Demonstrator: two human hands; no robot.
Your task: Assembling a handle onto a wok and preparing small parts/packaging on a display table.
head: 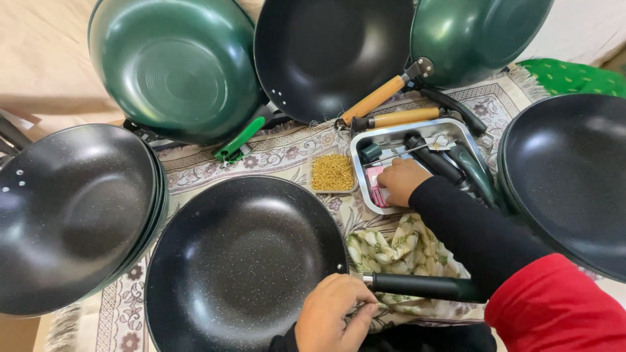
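A black speckled wok (241,261) lies in front of me on a patterned mat. A black handle (420,285) lies against its right rim. My left hand (336,316) is at the join of rim and handle, fingers curled on it. My right hand (401,179) reaches into a steel tray (365,140), fingers closed over something small and pink that I cannot make out. The tray holds dark handles (430,156) and a metal tool (417,148). Next to the tray is a small box of golden screws (332,173).
Stacks of black woks stand at the left (68,208) and right (570,176). Green woks (176,65) (476,32) and a black one (326,52) lean at the back, with wooden handles (375,98). A leaf-print cloth (398,251) lies under my right arm.
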